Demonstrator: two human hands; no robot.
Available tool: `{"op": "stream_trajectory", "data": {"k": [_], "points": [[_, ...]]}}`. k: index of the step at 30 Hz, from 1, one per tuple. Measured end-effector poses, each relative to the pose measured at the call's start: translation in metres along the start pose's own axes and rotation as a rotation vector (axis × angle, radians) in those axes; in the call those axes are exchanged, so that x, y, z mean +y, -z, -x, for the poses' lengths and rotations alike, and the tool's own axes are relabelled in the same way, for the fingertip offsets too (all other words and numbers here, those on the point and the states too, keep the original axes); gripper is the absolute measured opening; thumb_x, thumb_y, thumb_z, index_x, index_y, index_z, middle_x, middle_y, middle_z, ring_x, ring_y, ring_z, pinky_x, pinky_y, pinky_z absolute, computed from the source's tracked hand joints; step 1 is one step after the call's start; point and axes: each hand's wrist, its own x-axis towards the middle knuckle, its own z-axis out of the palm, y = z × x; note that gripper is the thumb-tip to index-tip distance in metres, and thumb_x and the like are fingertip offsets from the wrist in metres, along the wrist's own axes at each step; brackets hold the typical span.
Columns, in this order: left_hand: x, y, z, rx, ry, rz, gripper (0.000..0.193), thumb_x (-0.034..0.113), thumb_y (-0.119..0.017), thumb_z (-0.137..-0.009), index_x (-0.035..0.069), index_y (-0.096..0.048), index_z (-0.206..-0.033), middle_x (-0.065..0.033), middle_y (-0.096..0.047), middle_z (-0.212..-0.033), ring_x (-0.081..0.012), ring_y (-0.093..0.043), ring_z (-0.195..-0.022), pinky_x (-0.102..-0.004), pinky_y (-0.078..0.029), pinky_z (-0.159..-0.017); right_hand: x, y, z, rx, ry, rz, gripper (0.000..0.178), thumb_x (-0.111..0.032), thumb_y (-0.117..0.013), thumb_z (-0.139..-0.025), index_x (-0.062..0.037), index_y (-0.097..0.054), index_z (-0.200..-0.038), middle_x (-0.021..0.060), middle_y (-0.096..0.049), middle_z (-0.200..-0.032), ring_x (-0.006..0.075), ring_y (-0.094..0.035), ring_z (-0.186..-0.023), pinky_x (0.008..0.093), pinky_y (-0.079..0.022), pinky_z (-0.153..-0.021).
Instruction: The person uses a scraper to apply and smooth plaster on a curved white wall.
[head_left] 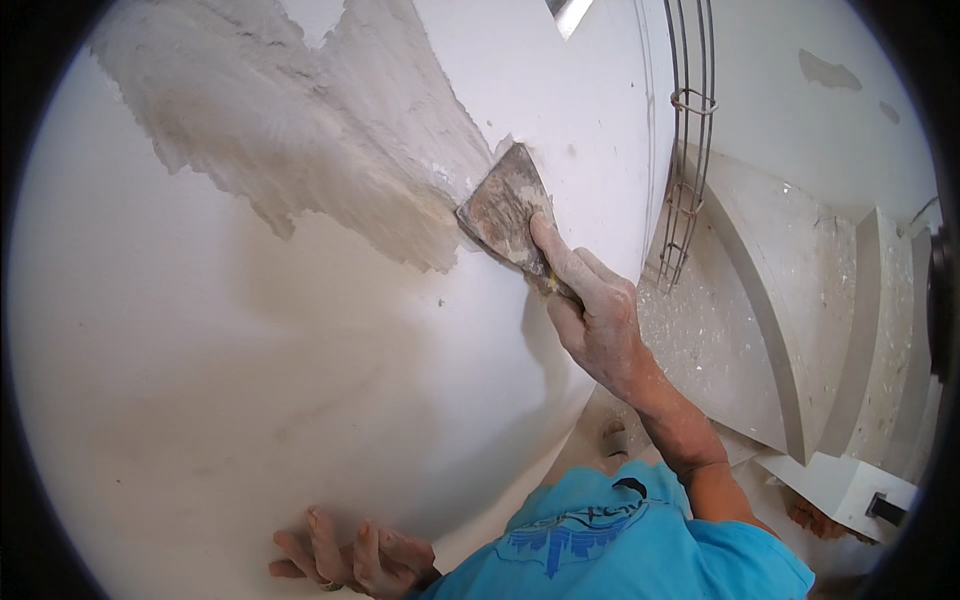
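Observation:
My right hand is wrapped round the handle of a putty knife, with the forefinger stretched along its stained, wide metal blade. The blade lies against the white wall, its front edge at the lower right end of a rough grey patch. That patch has ragged edges and spreads to the upper left. Low in the view, my left hand is held close to the wall, fingers loosely curled and apart, with nothing in it. The knife's handle is mostly hidden by my right hand.
Right of the wall's edge stands a bundle of steel rebar tied with rings. Beyond it, curved steps carry specks of debris. A white block sits at the lower right, and a foot in a sandal shows below.

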Motion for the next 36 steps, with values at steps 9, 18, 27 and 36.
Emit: {"op": "stream_trajectory", "data": {"k": [9,18,27,36], "points": [[0.002,0.000,0.002,-0.007,0.002,0.008,0.019,0.020,-0.047,-0.103,0.014,-0.063,-0.111,-0.0223,-0.060,-0.139,-0.0404,-0.035,-0.151,-0.0555,-0.002,-0.130,0.001,0.002,-0.007,0.016,0.029,-0.013,0.083,0.013,-0.059,-0.078,-0.0177,-0.051,-0.155,0.0086,-0.047,-0.068,0.0190,-0.047,-0.053,0.0381,-0.048,-0.054],[0.008,0.004,0.004,-0.023,0.044,0.008,0.019,0.021,-0.046,-0.103,0.017,-0.063,-0.110,-0.0203,-0.062,-0.137,-0.0428,-0.034,-0.151,-0.0589,0.001,-0.129,-0.008,0.009,0.008,-0.045,-0.004,-0.002,0.080,0.010,-0.061,-0.082,-0.0190,-0.050,-0.155,0.0086,-0.051,-0.067,0.0178,-0.051,-0.054,0.0384,-0.048,-0.055],[0.000,0.000,0.006,0.036,-0.012,0.049,0.019,0.021,-0.046,-0.105,0.015,-0.063,-0.109,-0.0200,-0.063,-0.135,-0.0404,-0.039,-0.148,-0.0572,-0.003,-0.129,-0.005,0.010,-0.002,-0.002,0.050,0.006,0.080,0.008,-0.064,-0.082,-0.0177,-0.049,-0.156,0.0109,-0.052,-0.068,0.0217,-0.054,-0.055,0.0409,-0.048,-0.056],[0.001,0.002,0.005,0.020,-0.007,0.031,0.020,0.023,-0.046,-0.106,0.015,-0.064,-0.110,-0.0194,-0.064,-0.135,-0.0374,-0.041,-0.148,-0.0544,-0.003,-0.130,-0.015,0.009,-0.006,-0.035,-0.034,0.059,0.082,0.009,-0.061,-0.081,-0.0232,-0.049,-0.156,0.0113,-0.050,-0.069,0.0231,-0.053,-0.054,0.0394,-0.051,-0.055]]}}
